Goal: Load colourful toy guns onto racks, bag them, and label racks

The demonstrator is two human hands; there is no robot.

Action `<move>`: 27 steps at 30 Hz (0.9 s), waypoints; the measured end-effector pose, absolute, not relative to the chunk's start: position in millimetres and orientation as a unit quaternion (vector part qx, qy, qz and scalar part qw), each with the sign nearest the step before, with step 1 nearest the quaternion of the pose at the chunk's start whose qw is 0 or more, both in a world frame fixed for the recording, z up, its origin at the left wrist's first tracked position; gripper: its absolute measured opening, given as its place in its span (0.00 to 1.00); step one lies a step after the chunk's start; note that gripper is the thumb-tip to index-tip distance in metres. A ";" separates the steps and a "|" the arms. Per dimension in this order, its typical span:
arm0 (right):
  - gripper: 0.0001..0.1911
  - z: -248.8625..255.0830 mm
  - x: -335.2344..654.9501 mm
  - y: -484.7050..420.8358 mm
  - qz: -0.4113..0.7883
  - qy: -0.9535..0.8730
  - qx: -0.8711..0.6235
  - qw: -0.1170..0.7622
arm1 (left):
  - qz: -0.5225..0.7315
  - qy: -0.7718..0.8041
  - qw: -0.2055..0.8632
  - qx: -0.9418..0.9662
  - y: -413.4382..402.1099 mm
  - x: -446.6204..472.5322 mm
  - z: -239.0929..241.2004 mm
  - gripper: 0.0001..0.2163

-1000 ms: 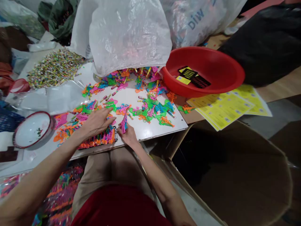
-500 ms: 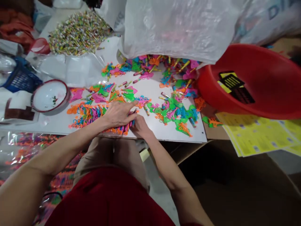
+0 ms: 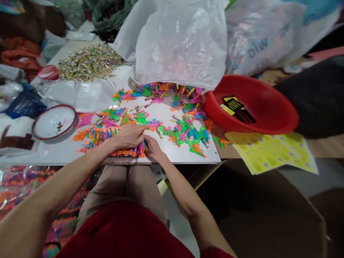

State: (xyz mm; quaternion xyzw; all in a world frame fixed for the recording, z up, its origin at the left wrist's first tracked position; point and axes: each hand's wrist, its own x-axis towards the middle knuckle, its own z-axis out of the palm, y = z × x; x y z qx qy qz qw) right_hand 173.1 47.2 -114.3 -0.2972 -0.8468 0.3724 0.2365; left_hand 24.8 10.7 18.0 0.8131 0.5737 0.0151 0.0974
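Small bright plastic toy pieces [image 3: 185, 132] in pink, green, orange and blue lie scattered on a white board [image 3: 172, 157]. At the board's near edge a packed row of these pieces [image 3: 126, 153] stands side by side. My left hand [image 3: 130, 135] lies flat on top of that row, fingers stretched out. My right hand [image 3: 151, 147] presses against the row's right end, fingers curled around a pink piece that is mostly hidden. Both hands touch each other there.
A red basin [image 3: 263, 111] with black and yellow cards sits at the right, yellow sheets [image 3: 268, 150] below it. A white bowl [image 3: 55, 122] stands left. Big plastic sacks [image 3: 182, 39] and a heap of small wrapped sticks [image 3: 88, 62] fill the back. An open cardboard box [image 3: 268, 215] is at lower right.
My right hand carried a pink piece left to the end of the row. My left hand came down flat onto the row. The camera view shifted.
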 end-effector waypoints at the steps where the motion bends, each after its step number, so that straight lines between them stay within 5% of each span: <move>1: 0.11 -115.2 173.6 47.7 0.369 -0.847 -0.289 0.249 | 0.018 0.575 0.094 0.812 11.2 24.3 17.0 0.22; 12: 0.12 -120.8 166.5 40.3 0.330 -0.854 -0.296 0.271 | 0.096 0.568 0.126 0.808 14.9 21.0 14.0 0.22; 22: 0.12 -93.4 203.0 -27.6 0.479 -0.632 -0.404 0.457 | 0.172 0.584 0.042 0.792 -3.8 2.5 46.9 0.20; 27: 0.15 -89.6 189.6 -55.3 0.363 -0.734 -0.372 0.437 | 0.088 0.608 0.031 0.789 -23.6 1.9 31.4 0.22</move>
